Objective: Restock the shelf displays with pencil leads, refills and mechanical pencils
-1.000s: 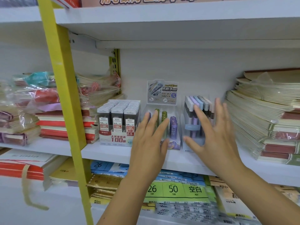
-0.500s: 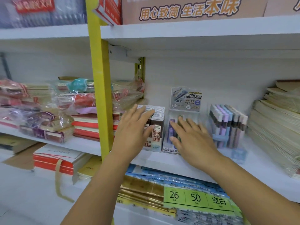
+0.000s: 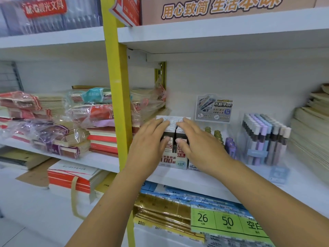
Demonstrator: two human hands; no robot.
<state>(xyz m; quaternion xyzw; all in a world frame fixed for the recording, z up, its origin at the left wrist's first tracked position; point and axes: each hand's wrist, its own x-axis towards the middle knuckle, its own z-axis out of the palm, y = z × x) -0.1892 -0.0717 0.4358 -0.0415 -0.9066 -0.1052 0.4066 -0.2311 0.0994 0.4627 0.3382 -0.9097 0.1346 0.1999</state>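
1. Right of the yellow post (image 3: pixel 121 113), just beside it, the box of pencil leads (image 3: pixel 173 158) stands upright at the front of the white shelf (image 3: pixel 195 180).
2. Your left hand (image 3: pixel 148 147) grasps the box on the side nearer the post, with the fingers laid over the top rows and the thumb pressed on the front face.
3. Your right hand (image 3: pixel 201 145) grasps the side farther from the post the same way, fingers over the top and thumb on the front.
4. Your hands hide most of the box's front; only the lower print shows between and below them.
5. Next along from the post, a clear stand with a grey card (image 3: pixel 213 107) holds green and purple refill tubes (image 3: pixel 230 146). Your right wrist covers its lower corner.
6. Farther again from the post, a clear rack of mechanical pencils (image 3: pixel 265 139) stands upright, apart from both hands.
7. Farthest right of the post, a stack of notebooks (image 3: pixel 309 136) sits at the frame's edge.
8. Left of the post, plastic-wrapped notebooks (image 3: pixel 85 111) lie piled at the same level.
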